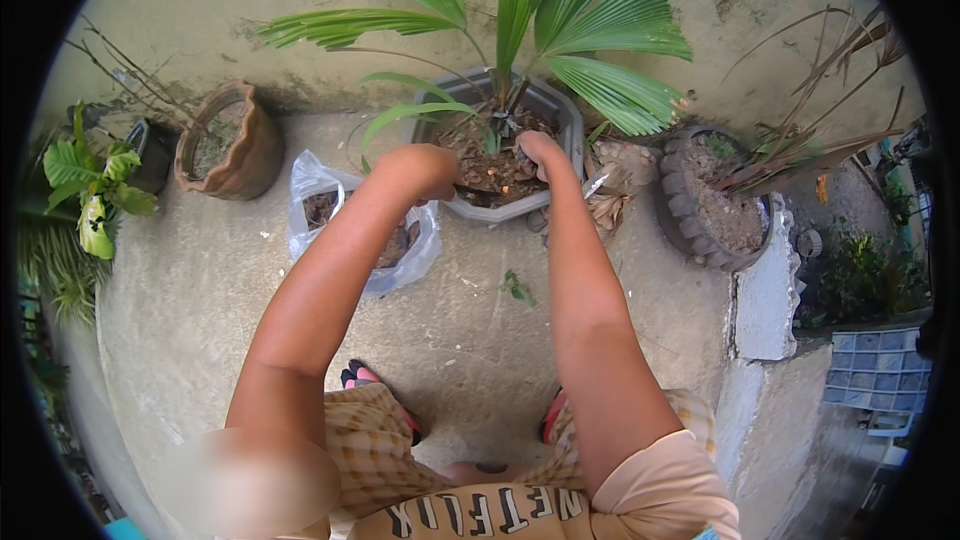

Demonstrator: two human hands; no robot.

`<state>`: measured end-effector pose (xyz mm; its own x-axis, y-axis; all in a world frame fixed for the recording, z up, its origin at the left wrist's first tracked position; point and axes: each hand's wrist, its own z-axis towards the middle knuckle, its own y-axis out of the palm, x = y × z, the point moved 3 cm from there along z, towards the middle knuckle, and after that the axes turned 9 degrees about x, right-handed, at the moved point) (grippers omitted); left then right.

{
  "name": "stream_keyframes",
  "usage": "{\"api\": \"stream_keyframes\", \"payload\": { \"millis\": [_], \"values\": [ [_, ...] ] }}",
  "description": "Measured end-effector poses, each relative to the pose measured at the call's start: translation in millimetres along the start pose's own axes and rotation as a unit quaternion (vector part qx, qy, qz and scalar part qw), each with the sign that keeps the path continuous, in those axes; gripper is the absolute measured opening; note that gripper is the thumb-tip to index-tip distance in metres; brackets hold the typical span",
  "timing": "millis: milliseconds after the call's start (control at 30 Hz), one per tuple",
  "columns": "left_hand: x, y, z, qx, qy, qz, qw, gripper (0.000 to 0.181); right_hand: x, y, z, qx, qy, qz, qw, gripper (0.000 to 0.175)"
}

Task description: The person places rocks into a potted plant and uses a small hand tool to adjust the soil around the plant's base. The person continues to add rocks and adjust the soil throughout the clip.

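Observation:
A fan palm stands in a grey angular plastic planter filled with brown soil and debris. My left hand bends over the planter's near left rim, and its fingers are largely hidden behind the wrist. At the right inner side of the planter, my right hand reaches to the soil close to the palm's base. Its fingers are curled, with something dark beside them; whether they grip it is unclear. Below my left forearm sits a clear plastic bag holding dark soil, partly covered by the arm.
To the left are a scalloped clay pot and a leafy potted plant. A tire-like planter with a dry plant stands right, near a broken concrete edge. A wall rises behind; a green sprig lies on the concrete floor.

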<state>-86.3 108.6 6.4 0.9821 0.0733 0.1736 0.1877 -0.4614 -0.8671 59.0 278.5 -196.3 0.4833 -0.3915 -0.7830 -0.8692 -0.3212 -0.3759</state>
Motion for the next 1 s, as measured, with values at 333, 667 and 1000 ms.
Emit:
{"api": "stream_keyframes", "payload": {
  "millis": [333, 667, 1000],
  "values": [
    [-39, 17, 27, 0.095, -0.023, 0.081, 0.992, 0.023, -1, -12, 4, 0.119, -0.104, -0.172, 0.972, 0.047],
    [-50, 21, 45, 0.157, -0.032, 0.098, 0.982, 0.033, -8, -13, 3, 0.1, -0.133, 0.001, 0.986, 0.042],
    [-66, 35, 43, 0.187, -0.003, 0.058, 0.981, 0.035, -10, -25, -12, 0.093, -0.129, 0.156, 0.975, 0.05]
  ]
}}
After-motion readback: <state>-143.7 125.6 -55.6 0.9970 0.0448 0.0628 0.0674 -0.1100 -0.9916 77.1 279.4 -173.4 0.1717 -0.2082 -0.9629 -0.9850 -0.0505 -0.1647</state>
